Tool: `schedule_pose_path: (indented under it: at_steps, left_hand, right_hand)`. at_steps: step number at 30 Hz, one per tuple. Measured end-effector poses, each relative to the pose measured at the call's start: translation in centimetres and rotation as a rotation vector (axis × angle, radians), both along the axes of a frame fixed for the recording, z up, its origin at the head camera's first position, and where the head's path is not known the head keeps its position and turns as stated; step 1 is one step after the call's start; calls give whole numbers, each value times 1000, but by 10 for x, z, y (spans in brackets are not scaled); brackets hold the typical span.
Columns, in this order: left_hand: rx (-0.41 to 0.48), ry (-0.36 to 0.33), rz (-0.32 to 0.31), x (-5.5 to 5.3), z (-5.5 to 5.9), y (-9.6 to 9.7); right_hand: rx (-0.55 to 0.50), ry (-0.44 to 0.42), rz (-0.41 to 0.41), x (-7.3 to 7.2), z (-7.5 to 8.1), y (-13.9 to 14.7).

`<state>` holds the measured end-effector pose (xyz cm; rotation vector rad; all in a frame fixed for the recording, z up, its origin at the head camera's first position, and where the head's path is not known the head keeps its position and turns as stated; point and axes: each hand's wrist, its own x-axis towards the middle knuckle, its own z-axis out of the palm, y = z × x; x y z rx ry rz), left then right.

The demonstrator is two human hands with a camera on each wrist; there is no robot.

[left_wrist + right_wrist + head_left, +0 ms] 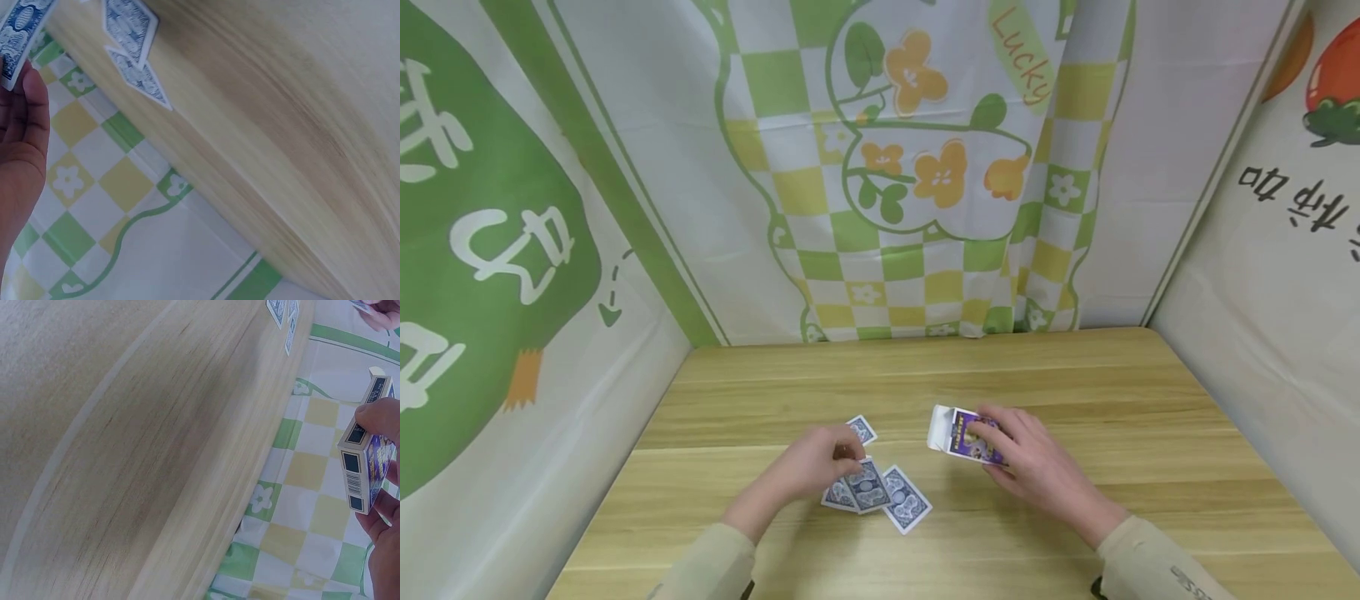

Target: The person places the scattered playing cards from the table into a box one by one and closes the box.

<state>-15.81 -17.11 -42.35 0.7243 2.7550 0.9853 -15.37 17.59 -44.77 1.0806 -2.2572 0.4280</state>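
My left hand (820,460) pinches a blue-backed playing card (869,486) between thumb and fingers, and the left wrist view shows this card (22,28) raised off the table. Below and around it lie several more blue-backed playing cards (907,502), one of them (862,429) farther back, partly behind the fingers. To the right, my right hand (1033,458) grips a purple-fronted card box (976,437) by its sides. Its white end flap (938,428) stands open toward the left. A barcode shows on the end of the box (355,481) in the right wrist view. The box's inside is hidden.
Everything is over a light wooden table (760,383). A green and yellow checkered curtain (925,283) hangs behind its back edge. Printed fabric walls stand at the left (647,400) and right (1240,333).
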Motion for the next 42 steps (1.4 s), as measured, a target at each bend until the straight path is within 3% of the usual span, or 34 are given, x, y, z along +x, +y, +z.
schedule_pose_path:
  at_steps: [4,10,14,18,24,35,42]
  left_hand:
    - [168,-104,77,-1,7,2]
    - [437,-213,292,2,13,13]
    - [646,-231,398,3,14,20]
    - [774,-220,432,3,14,27]
    - [796,-212,434,3,13,37]
    - [783,-217,362,1,4,46]
    - [754,-225,364,1,1,48]
  right_hand:
    - [6,-1,2,0,0,0]
    - [10,-4,2,0,-1,0]
    - [6,-2,7,0,-1,0]
    - [4,4,11,0,-1,0]
    - [11,4,9,0,-1,-1]
    - [12,17,17,-1,0,-2]
    - [10,5,16,0,1,-2]
